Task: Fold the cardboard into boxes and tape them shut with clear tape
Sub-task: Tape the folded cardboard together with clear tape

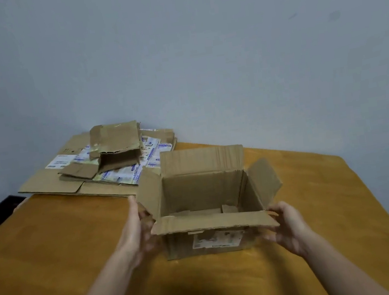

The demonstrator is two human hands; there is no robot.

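A brown cardboard box [202, 195] stands upright on the wooden table [64, 238], its top flaps spread open and a white label on its near side. My left hand [137, 231] lies flat against the box's left side with straight fingers. My right hand [289, 226] holds the right side near the front corner, fingers curled around the edge below the near flap. No tape is in view.
A pile of flattened cardboard [52, 183] with printed sheets lies at the table's back left, with a torn, half-formed small box [116, 145] on top. A pale wall stands behind. The table's edges drop off at left and right.
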